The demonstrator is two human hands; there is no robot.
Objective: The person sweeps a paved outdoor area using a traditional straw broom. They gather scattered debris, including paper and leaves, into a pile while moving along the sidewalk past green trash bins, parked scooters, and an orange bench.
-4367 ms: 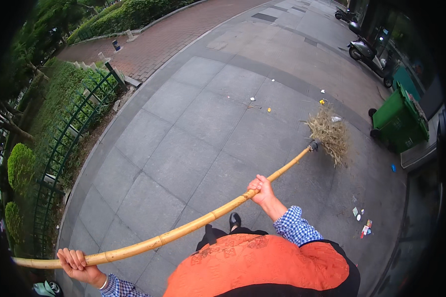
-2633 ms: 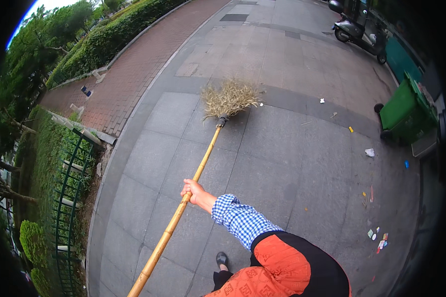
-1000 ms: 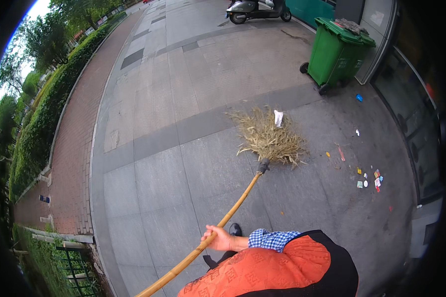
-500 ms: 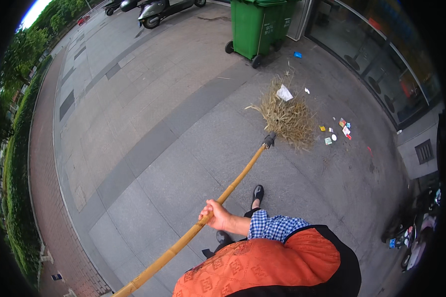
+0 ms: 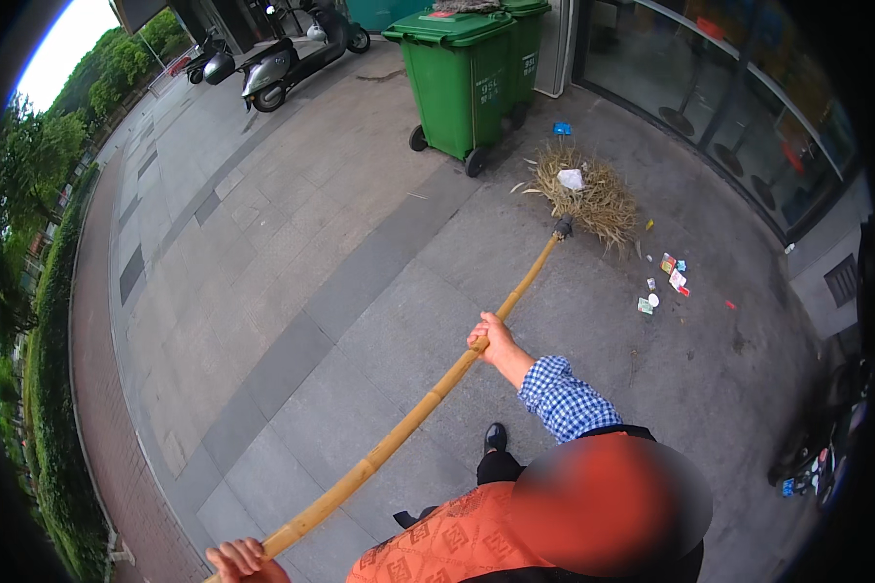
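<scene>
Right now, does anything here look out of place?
Yes: a white scrap appears to sit atop the broom head, and small litter lies scattered on the ground nearby, loose rather than in the green bins.

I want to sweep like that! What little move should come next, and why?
Perhaps swing the bristles right and a bit closer in: loose scraps lie on the pavement there, and the left hand and right hand both grip the bamboo handle.
</scene>
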